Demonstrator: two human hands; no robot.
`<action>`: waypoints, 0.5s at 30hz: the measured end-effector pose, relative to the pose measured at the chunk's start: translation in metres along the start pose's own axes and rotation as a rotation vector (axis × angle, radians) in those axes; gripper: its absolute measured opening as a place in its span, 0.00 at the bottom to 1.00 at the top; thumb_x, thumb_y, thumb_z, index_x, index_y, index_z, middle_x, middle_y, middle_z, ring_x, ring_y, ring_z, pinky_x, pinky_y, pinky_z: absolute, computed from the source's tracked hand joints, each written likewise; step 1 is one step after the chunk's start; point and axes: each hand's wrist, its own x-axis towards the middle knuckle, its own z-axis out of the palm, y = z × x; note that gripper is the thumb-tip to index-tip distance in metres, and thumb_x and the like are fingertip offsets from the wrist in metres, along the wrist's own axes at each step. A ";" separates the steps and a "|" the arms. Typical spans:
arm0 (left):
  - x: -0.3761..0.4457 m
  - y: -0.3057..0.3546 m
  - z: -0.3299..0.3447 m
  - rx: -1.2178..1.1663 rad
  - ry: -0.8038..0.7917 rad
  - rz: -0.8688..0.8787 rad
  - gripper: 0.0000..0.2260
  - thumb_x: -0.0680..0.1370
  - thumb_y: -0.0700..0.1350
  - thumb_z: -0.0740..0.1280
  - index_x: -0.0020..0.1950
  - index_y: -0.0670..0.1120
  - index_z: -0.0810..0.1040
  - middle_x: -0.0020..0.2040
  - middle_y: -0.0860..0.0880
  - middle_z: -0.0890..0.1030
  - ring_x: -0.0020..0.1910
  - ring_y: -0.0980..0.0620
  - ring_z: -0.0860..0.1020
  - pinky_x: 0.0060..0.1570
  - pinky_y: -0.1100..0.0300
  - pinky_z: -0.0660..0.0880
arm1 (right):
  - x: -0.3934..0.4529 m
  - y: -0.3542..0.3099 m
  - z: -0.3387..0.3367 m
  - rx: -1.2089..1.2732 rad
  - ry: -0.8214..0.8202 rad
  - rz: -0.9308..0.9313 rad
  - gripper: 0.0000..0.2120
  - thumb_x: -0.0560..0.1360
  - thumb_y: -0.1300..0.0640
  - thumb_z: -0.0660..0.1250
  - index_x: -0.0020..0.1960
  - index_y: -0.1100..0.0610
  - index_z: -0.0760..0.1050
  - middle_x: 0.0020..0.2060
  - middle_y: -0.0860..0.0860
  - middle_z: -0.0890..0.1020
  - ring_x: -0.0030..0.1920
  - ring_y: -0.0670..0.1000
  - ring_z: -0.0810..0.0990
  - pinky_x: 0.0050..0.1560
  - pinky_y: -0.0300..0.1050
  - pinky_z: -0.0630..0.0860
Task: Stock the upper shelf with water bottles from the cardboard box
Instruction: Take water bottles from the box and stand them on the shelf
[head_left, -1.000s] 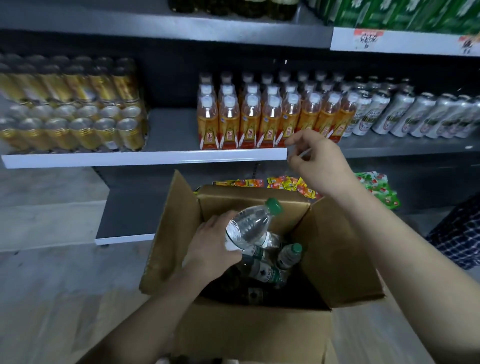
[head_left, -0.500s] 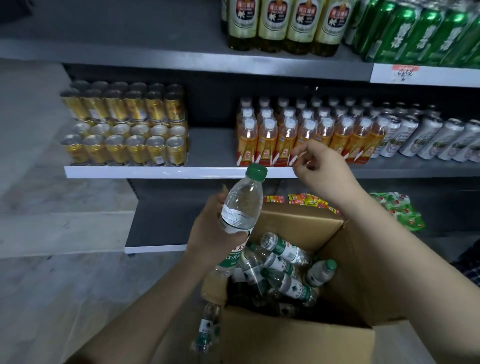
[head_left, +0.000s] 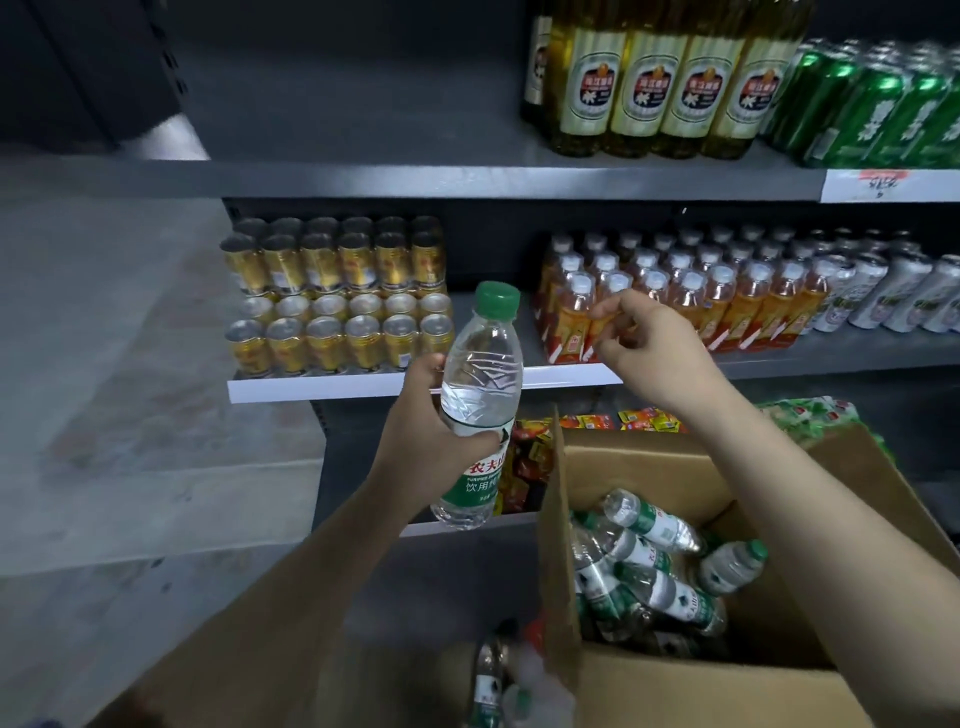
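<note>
With the left hand (head_left: 431, 431) gripping the water bottle (head_left: 480, 410) only at its middle and the right hand (head_left: 649, 353) loosely curled, empty, the bottle may slip before reaching the upper shelf (head_left: 363, 179).

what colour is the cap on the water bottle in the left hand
Green, on the water bottle in the left hand; the head view shows it plainly.

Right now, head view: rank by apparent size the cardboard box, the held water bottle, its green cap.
1. cardboard box, though nearness to the camera inflates it.
2. water bottle, gripped in the left hand.
3. green cap, clearly smallest.
</note>
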 end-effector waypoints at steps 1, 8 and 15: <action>0.000 0.000 -0.009 0.001 0.001 0.003 0.33 0.64 0.39 0.77 0.62 0.53 0.63 0.49 0.58 0.75 0.52 0.53 0.77 0.51 0.56 0.75 | 0.001 -0.006 0.007 0.002 0.000 -0.003 0.10 0.74 0.66 0.61 0.53 0.56 0.72 0.35 0.46 0.74 0.35 0.50 0.72 0.35 0.41 0.68; 0.010 -0.005 -0.064 -0.014 0.044 0.010 0.30 0.65 0.37 0.76 0.59 0.53 0.64 0.50 0.57 0.76 0.50 0.56 0.77 0.51 0.56 0.75 | 0.015 -0.038 0.045 -0.026 -0.008 -0.022 0.11 0.73 0.65 0.62 0.54 0.57 0.73 0.34 0.46 0.75 0.33 0.46 0.72 0.35 0.38 0.68; 0.042 -0.002 -0.108 -0.097 0.102 0.092 0.27 0.64 0.32 0.75 0.49 0.58 0.67 0.49 0.54 0.79 0.49 0.55 0.79 0.49 0.55 0.77 | 0.045 -0.059 0.064 -0.008 -0.066 -0.076 0.10 0.73 0.65 0.62 0.50 0.53 0.71 0.39 0.53 0.78 0.37 0.55 0.76 0.43 0.47 0.74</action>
